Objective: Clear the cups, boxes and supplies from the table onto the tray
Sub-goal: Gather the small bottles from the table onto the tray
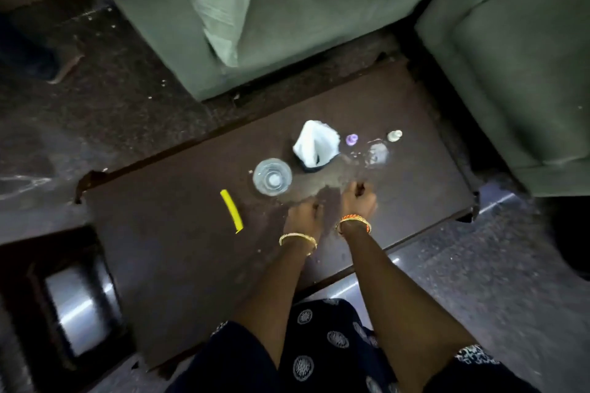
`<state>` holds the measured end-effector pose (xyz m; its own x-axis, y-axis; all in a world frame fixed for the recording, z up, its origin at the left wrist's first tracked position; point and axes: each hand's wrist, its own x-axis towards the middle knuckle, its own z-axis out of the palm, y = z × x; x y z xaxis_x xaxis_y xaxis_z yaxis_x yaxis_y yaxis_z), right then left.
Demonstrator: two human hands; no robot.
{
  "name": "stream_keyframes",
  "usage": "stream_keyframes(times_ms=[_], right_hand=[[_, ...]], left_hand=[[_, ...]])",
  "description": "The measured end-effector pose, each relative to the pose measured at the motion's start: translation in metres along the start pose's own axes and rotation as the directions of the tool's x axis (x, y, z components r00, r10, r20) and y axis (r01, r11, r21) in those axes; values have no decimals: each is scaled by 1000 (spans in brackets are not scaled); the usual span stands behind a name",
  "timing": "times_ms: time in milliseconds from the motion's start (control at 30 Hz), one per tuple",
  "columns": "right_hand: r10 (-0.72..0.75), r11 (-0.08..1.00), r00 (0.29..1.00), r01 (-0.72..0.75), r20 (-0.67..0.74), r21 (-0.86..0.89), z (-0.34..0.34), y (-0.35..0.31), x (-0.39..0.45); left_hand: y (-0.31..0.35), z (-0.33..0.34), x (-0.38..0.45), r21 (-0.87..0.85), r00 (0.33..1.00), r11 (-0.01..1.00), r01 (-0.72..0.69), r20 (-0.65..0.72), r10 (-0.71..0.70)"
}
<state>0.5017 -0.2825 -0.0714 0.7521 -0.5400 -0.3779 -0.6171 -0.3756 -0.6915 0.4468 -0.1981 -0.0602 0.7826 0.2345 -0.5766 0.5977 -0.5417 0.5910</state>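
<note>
On the dark brown table (166,233) stands a clear plastic cup (272,176). Behind it a dark box with white tissue sticking up (316,145). A yellow comb (232,211) lies to the left. A small purple cap (351,139), a small clear bottle (394,135) and a clear glass or lid (377,154) sit at the back right. My left hand (303,217) and my right hand (357,201) are low over the table's middle, fingers curled, side by side. Whether they hold anything is hidden.
A wet patch spreads on the table in front of the tissue box. Green sofas (319,25) stand behind and at the right (517,73). A dark frame with a shiny metal surface (79,306) sits at the lower left, beside the table.
</note>
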Motion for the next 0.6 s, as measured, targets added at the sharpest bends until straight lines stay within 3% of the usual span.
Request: stream_keyframes(times_ms=[67, 167, 233, 367, 500, 600], right_hand=[[16, 999, 1000, -16, 2, -45, -7, -3, 44], [-77, 988, 996, 81, 34, -128, -11, -6, 105], [-132, 970, 990, 139, 49, -200, -11, -5, 142], [-226, 935, 969, 244, 97, -258, -4, -1, 185], [-258, 909, 939, 316, 229, -271, 7, 8, 205], [-270, 897, 928, 340, 256, -284, 9, 16, 205]], left_hand=[[32, 13, 33, 121, 988, 981, -153, 37, 150], [69, 33, 83, 238, 937, 907, -348, 116, 329], [90, 50, 112, 374, 919, 840, -394, 150, 365], [119, 79, 152, 571, 942, 764, -299, 46, 334], [125, 90, 171, 583, 989, 803, -127, 13, 148], [119, 92, 177, 594, 993, 798, -106, 21, 116]])
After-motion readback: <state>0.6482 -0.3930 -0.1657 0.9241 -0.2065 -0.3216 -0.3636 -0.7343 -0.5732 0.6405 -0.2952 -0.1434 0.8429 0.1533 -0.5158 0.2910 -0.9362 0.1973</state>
